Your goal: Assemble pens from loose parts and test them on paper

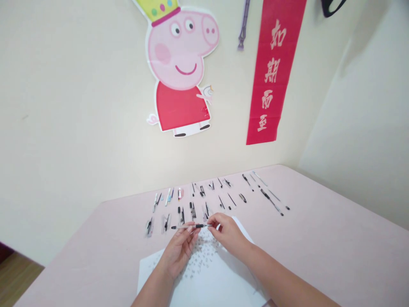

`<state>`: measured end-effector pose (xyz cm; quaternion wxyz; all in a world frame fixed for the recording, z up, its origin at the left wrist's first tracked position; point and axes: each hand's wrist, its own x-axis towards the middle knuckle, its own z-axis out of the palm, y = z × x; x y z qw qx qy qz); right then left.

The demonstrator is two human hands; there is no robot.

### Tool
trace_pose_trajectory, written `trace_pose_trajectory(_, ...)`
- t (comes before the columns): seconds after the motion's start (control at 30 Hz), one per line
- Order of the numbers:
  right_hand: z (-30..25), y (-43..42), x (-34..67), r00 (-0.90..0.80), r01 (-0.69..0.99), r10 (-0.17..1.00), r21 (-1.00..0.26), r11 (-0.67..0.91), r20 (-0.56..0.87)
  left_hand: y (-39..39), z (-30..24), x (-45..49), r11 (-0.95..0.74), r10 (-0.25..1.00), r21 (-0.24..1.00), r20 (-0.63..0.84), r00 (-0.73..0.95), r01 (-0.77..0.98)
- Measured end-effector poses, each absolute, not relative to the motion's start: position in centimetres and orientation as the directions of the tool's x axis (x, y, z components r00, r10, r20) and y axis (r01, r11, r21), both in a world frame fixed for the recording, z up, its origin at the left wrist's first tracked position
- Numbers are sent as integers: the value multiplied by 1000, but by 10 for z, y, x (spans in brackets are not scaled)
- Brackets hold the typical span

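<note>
A pen (198, 226) with a clear barrel, a black grip and a black end lies level between my hands, above a white sheet of paper (230, 277) with many small dark marks. My left hand (182, 247) pinches its barrel between thumb and fingers, the black end pointing left. At the tip on the right, the thumb and fingers of my right hand (225, 230) close on the pen's pointed end. Whether that tip piece is separate from the barrel I cannot tell.
Several pens and pen parts lie in rows beyond the paper, among them a long pen (271, 201) at the right and a clear packet (149, 227) at the left. The pink table (319, 238) meets the wall, which bears a pig cutout (182, 106) and a red banner (271, 85).
</note>
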<state>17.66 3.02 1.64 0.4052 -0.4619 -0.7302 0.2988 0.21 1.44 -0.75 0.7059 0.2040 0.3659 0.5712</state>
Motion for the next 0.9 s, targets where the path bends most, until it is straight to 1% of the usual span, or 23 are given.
trace_pose_trajectory(0.53,15,30,174,-246,435,909,-800,413,335,12,-3,5,281,944,692,-325,61,-665)
trace_pose_trajectory(0.9,8,32,176,-270,448,889,-769,457,370,11,-4,5,258,956,705,-284,70,-660)
